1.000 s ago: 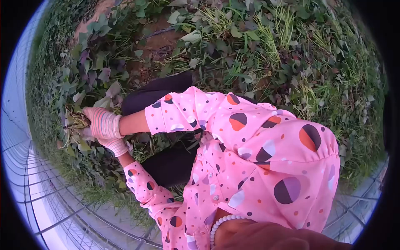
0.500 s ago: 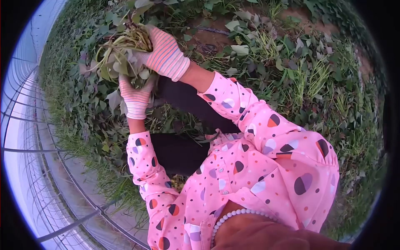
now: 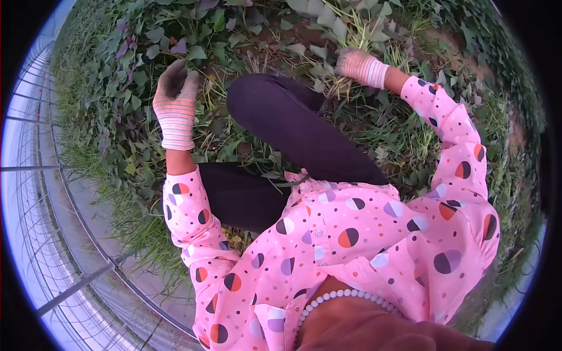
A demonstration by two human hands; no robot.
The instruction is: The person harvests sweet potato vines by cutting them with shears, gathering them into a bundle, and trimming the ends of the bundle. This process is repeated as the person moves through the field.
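My right hand [image 3: 361, 68], in a striped glove with a grey palm, is closed around a bunch of leafy vine cuttings [image 3: 364, 36]. Broad leaves spread above the fist and pale stems stick out below it, close to the ground. Over on the left, my left hand [image 3: 175, 105] wears a matching glove. Its thumb and fingers are curved but apart, with nothing between them. Just beyond its fingertips grow low green and purplish vine leaves [image 3: 155, 50].
My bent knee [image 3: 257, 99] in dark trousers rises between the hands. Cut stems and loose leaves lie around bare soil [image 3: 298, 38]. Grass [image 3: 126, 234] borders the bed on the left, beside a metal-framed plastic wall [image 3: 58, 263].
The bunch has gone from between both hands at the left over to the right in my right hand. My left hand has let go and stays at the left.
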